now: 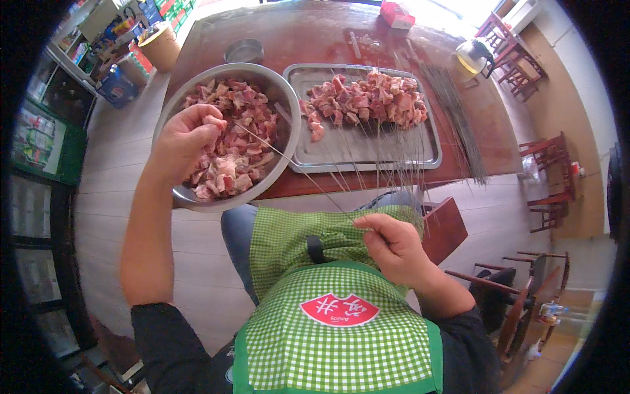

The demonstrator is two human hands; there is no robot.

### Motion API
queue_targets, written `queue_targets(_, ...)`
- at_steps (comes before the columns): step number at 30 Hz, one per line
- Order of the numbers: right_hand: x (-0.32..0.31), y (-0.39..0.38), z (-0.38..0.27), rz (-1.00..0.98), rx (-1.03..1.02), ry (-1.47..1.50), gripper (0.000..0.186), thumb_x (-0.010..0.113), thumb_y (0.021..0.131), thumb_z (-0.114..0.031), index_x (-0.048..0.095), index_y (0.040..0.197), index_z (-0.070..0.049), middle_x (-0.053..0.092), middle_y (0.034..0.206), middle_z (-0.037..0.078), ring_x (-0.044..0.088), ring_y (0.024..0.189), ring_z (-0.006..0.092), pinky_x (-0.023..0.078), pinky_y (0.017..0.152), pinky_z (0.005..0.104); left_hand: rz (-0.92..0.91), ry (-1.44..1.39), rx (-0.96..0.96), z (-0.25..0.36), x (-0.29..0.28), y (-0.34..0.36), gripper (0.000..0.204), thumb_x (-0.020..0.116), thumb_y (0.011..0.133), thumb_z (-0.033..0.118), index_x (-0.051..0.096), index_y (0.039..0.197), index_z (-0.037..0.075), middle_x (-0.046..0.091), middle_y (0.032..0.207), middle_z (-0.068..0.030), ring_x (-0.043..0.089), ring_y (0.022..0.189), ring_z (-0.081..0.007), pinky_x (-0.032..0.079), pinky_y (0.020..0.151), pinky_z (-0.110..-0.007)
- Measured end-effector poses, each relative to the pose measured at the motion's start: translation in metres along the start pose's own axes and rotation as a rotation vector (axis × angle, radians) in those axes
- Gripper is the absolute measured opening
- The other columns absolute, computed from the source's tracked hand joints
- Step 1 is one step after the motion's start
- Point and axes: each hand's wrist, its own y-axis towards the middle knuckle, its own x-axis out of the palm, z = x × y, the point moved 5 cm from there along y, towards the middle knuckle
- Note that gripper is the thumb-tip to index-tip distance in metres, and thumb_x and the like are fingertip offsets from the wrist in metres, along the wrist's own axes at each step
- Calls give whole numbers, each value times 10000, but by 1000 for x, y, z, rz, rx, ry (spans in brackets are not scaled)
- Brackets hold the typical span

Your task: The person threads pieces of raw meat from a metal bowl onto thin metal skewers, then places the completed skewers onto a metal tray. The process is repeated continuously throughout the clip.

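Observation:
My left hand (pixel 187 141) is raised over a large metal bowl (pixel 293 125) of raw meat chunks (pixel 230 172). Its fingertips pinch a small piece of meat, mostly hidden by the fingers. Above my apron, my right hand (pixel 396 248) grips the near end of a thin metal skewer (pixel 289 159). The skewer slants up and left across the bowl's rim, its tip a little right of the pinched piece. Right of the bowl, a metal tray (pixel 315 161) bears a heap of skewered meat (pixel 367 98), with the bare skewer ends sticking out toward me.
A bundle of bare skewers (pixel 459 121) lies along the table's right side. Farther back are a glass pot with yellowish liquid (pixel 469 58), a red box (pixel 397 14) and a small round dish (pixel 244 50). Wooden chairs (pixel 548 171) stand to the right.

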Motion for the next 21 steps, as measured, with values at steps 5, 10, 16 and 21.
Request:
queue_targets(5,9,11,-1,18,-35,9,139,560,964,-5,644,1075,7,560,711,-4,499,618,60,423,557,242,-78,-666,112,-9,14,-18,188,666,989,158,634,1144,57,620,955,-20,540,758,-97,464,637,-252)
queue_targets(10,10,13,-2,19,-26,-8,116,585,945,-16,652,1038,4,585,723,38,534,630,101,451,579,270,-51,-851,164,-13,30,-22,207,594,1030,206,643,1164,56,682,1116,-83,673,1069,-216,599,836,-350)
queue_targets(16,7,13,-1,39,17,-14,104,617,929,-50,650,1017,-7,594,711,97,580,628,174,489,602,315,-152,-885,222,-8,43,-26,205,557,1047,200,637,1159,49,679,1193,-136,701,1074,-256,615,909,-401)
queue_targets(21,6,12,-3,52,1,-46,97,627,924,-50,655,1007,-9,620,729,129,611,633,203,496,600,329,-44,-742,258,-7,45,-31,196,565,1045,191,635,1155,44,704,1100,-136,713,1022,-245,616,879,-378)
